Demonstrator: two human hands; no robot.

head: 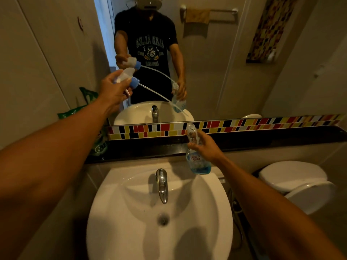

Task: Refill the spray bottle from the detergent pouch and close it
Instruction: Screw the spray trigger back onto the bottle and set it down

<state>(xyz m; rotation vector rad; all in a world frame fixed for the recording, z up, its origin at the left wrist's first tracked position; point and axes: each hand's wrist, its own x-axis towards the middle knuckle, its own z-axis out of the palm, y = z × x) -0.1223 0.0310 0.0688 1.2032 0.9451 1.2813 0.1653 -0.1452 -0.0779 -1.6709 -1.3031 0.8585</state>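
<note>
Bottle [193,152] sits in my right hand [205,147], fingers clamped round its middle, held upright over the right rim of the sink [131,231] with its neck open and only a little blue liquid at the bottom. My left hand [112,91] is raised near the mirror, fingers clamped on the sprayer [129,79], whose long dip tube [159,96] slants down to the right, its tip well apart from the bottle neck. As I judge it, the sprayer is off and the filling comes next, so I should park the sprayer somewhere clean with the tube not dragging, and keep the bottle steady and upright above the basin so spills fall in. The pouch [90,111], green, leans on the dark ledge [150,147] at the left, behind my forearm; I must free a hand to reach it. The tap [162,184] juts out just left of the bottle and could knock it. A toilet [298,182] stands at the right, clear of the work.
</note>
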